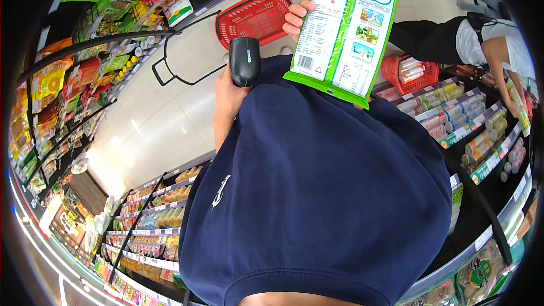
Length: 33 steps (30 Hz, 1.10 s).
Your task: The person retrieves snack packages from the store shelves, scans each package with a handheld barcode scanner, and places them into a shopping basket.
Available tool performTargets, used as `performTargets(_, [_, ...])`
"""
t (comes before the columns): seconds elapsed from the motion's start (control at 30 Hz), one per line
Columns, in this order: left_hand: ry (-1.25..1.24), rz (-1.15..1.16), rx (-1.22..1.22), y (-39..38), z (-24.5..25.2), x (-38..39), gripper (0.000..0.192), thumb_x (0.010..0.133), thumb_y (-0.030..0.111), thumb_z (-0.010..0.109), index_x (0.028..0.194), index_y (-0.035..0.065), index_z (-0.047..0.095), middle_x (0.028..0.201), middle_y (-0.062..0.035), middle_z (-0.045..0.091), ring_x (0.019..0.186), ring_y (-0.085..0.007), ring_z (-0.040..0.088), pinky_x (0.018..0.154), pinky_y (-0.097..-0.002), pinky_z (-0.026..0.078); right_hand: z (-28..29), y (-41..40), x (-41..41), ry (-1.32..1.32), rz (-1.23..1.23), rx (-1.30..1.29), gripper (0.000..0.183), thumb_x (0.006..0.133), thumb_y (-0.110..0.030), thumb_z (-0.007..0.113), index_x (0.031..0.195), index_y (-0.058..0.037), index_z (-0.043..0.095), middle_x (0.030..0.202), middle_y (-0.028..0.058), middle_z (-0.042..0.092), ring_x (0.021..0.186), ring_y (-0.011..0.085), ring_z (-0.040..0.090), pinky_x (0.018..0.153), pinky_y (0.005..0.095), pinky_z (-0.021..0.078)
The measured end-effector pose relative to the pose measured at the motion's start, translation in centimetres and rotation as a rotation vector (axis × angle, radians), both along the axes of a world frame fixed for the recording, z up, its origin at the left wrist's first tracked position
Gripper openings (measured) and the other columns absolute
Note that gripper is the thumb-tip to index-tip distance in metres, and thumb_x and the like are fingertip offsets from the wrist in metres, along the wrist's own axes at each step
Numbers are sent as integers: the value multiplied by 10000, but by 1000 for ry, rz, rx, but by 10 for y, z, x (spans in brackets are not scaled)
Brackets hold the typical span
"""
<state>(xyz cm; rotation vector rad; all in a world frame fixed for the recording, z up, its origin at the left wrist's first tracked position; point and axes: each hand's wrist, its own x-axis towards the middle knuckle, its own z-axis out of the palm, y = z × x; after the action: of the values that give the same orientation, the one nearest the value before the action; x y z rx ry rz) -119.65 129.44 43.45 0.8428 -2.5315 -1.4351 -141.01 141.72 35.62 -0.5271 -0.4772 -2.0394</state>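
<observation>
A black handheld barcode scanner [245,61] is gripped in my left hand [229,93], close in front of my body. The fingers of my right hand [298,19] curl round the left edge of a green and white plastic food packet [342,38]. Its printed back faces me, with a barcode [305,61] near the lower left corner. The packet hides most of my right hand and forearm. The scanner and the packet are apart.
A red plastic shopping basket [253,17] stands on the tiled floor [170,119] ahead. Shelves of packaged food [89,80] line the left. To the right, shelves hold wrapped rolls [463,114], beside another red basket [410,74]. A person [493,40] there holds a green package [518,106].
</observation>
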Motion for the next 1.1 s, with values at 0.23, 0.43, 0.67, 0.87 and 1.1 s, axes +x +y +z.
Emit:
performTargets(0.23, [181,-12,-74,0,1,6,340,668,18,755,986,-12,636,835,-166,693,724,-285,680,693,-343,514,-1,61,-11,30,-217,736,370,961,-386,575,1118,-51,559,1001,120,640,846,270,676,731,387,584])
performTargets(0.43, [351,221,-79,-1,-20,9,176,784,34,788,883,-25,655,739,-77,680,575,-141,644,561,-278,525,72,49,-8,88,-523,1583,550,1033,-469,426,1210,32,570,1098,115,669,984,173,659,828,322,551])
performTargets(0.67, [354,392,111,-1,-15,4,192,759,11,797,893,-13,661,708,-52,676,586,-118,645,571,-255,517,71,49,-9,55,-536,1552,566,1036,-469,414,1271,30,540,1208,119,635,1072,188,628,935,361,515])
performTargets(0.87, [263,392,142,-2,-10,4,166,776,53,791,870,-16,673,705,-56,683,591,-119,648,572,-263,511,65,46,-9,-21,-553,1428,542,1040,-475,392,1328,-27,491,1189,93,630,1047,194,626,913,353,517])
performTargets(1.1, [187,172,92,-3,-27,0,188,816,138,787,848,-22,694,688,-54,681,554,-107,615,548,-256,488,2,38,-29,23,62,69,408,973,-381,522,1134,-8,477,820,61,517,691,194,520,671,324,431])
